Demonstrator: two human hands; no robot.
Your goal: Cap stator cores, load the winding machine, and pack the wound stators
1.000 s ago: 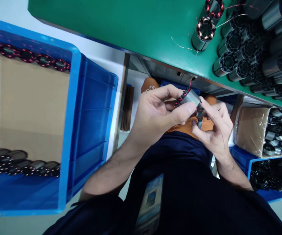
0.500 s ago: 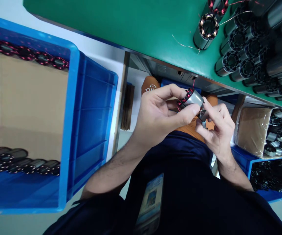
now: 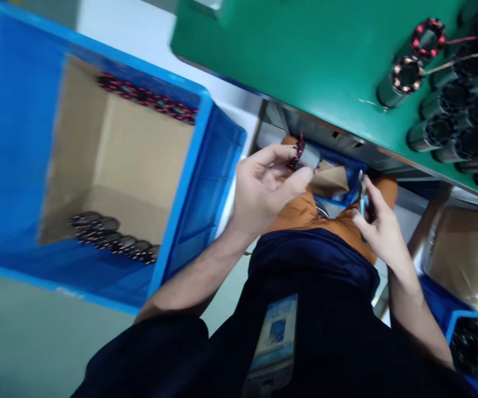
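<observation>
Between the thumb and fingers of my left hand (image 3: 259, 188) is a metal stator with red windings (image 3: 308, 157), tilted, its red wire end pointing up. My right hand (image 3: 377, 218) grips a small cutter-like tool (image 3: 362, 193), apart from the stator; its blades point up and its handles are partly hidden by my fingers. On the green table (image 3: 305, 50) stand a red-wound stator (image 3: 428, 38) and a copper-wound stator (image 3: 406, 76), beside several dark stators (image 3: 429, 132) at the right.
A blue crate (image 3: 184, 188) at the left holds cardboard and two rows of stators. At the lower right are a wrapped brown box (image 3: 462, 249) and a blue bin of dark parts (image 3: 477, 345). An open carton (image 3: 332, 179) lies under the table edge.
My right hand has drawn back from the stator to the right with the tool. My left hand still holds the stator. The view has shifted, showing more of the blue crate.
</observation>
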